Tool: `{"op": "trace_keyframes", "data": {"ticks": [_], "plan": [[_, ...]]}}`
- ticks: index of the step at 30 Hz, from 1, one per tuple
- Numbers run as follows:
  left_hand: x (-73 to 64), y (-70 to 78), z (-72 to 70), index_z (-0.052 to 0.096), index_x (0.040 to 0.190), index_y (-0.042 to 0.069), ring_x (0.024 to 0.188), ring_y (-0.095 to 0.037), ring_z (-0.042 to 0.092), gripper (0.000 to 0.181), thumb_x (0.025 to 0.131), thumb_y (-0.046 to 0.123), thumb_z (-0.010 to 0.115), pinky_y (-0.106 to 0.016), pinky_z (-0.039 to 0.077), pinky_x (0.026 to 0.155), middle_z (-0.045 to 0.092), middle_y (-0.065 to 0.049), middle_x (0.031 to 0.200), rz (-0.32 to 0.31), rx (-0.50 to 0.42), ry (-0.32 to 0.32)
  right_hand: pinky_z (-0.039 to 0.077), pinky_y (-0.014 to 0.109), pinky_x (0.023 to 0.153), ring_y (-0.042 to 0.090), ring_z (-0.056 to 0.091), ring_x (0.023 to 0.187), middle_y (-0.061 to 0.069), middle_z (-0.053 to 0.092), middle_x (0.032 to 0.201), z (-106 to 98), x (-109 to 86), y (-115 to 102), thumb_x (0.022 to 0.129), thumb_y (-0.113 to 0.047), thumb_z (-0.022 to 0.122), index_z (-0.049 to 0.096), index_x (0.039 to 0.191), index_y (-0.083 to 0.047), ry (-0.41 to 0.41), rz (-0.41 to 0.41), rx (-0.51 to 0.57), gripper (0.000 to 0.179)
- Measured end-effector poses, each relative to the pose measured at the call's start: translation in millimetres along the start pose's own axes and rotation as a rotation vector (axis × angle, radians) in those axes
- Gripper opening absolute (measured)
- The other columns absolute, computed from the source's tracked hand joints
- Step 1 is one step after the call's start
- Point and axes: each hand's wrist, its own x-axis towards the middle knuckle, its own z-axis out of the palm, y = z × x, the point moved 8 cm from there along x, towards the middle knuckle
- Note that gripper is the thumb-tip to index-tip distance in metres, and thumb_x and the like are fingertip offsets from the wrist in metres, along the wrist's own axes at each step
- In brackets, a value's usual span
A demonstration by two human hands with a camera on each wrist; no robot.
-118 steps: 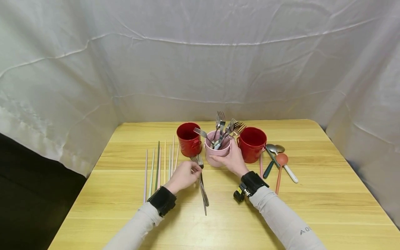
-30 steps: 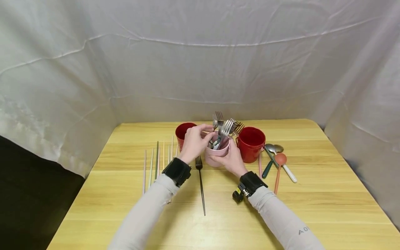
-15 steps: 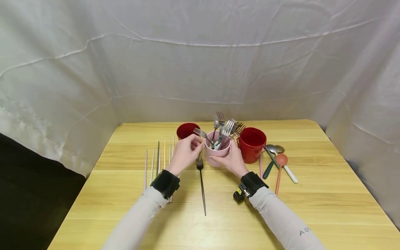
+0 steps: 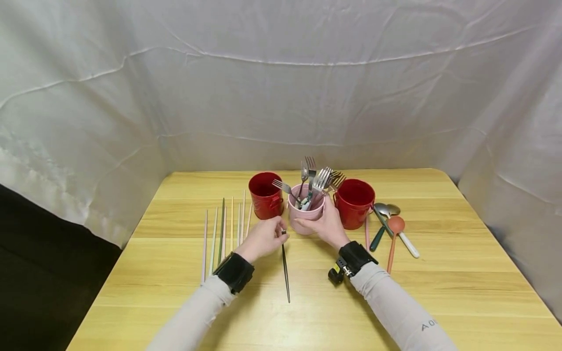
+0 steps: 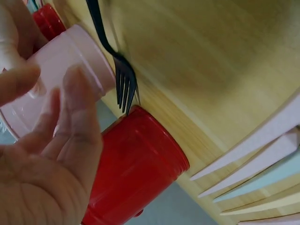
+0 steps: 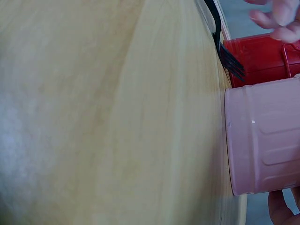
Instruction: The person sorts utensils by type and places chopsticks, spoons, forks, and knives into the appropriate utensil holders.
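Note:
A pink bucket (image 4: 303, 225) stands between two red buckets, with several forks (image 4: 320, 179) upright or leaning in it, tines up. My right hand (image 4: 325, 224) grips its right side, thumb in front. On the table in front lies a black fork (image 4: 286, 273), tines toward the buckets. My left hand (image 4: 265, 237) hovers over its head, hiding the tines in the head view. In the left wrist view the black fork (image 5: 123, 70) shows apart from the loosely bent fingers (image 5: 77, 103), which hold nothing.
A red bucket (image 4: 267, 202) stands at the left, another red bucket (image 4: 354, 209) at the right. Several chopsticks (image 4: 221, 234) lie side by side on the left. Spoons with a white handle (image 4: 409, 245) and an orange bowl (image 4: 396, 224) lie on the right.
A silver fork that lay beside the black one is now in the pink bucket. My left hand has gone from the bucket down over the black fork. My right hand keeps its grip.

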Motion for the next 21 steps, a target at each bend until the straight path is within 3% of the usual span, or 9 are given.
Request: {"op": "trace_keyframes", "data": {"ticks": [8, 17, 21], "plan": [[-3.8, -0.7, 23.0, 0.064, 0.100, 0.010, 0.076, -0.015, 0.055, 0.010, 0.095, 0.019, 0.066, -0.028, 0.046, 0.068, 0.061, -0.002, 0.082, -0.025, 0.062, -0.191, 0.042, 0.050, 0.116, 0.033, 0.056, 0.132, 0.016, 0.058, 0.143, -1, 0.3, 1, 0.072, -0.021, 0.092, 0.039, 0.144, -0.010, 0.004, 0.009, -0.004, 0.090], [-4.6, -1.4, 33.4, 0.064, 0.090, 0.012, 0.081, -0.017, 0.056, 0.010, 0.094, 0.020, 0.067, -0.032, 0.048, 0.075, 0.062, -0.002, 0.083, -0.037, 0.102, -0.244, 0.041, 0.050, 0.116, 0.033, 0.056, 0.132, 0.016, 0.058, 0.142, 0, 0.6, -2, 0.071, -0.020, 0.093, 0.039, 0.144, -0.008, 0.005, -0.017, 0.000, 0.091], [-5.3, -3.3, 37.1, 0.064, 0.086, 0.013, 0.079, -0.016, 0.055, 0.013, 0.094, 0.022, 0.068, -0.030, 0.046, 0.073, 0.061, -0.001, 0.080, -0.058, 0.105, -0.270, 0.041, 0.050, 0.116, 0.033, 0.055, 0.133, 0.016, 0.057, 0.143, 0, 0.0, -2, 0.071, -0.021, 0.093, 0.039, 0.145, -0.009, 0.004, -0.014, 0.000, 0.092]]}}
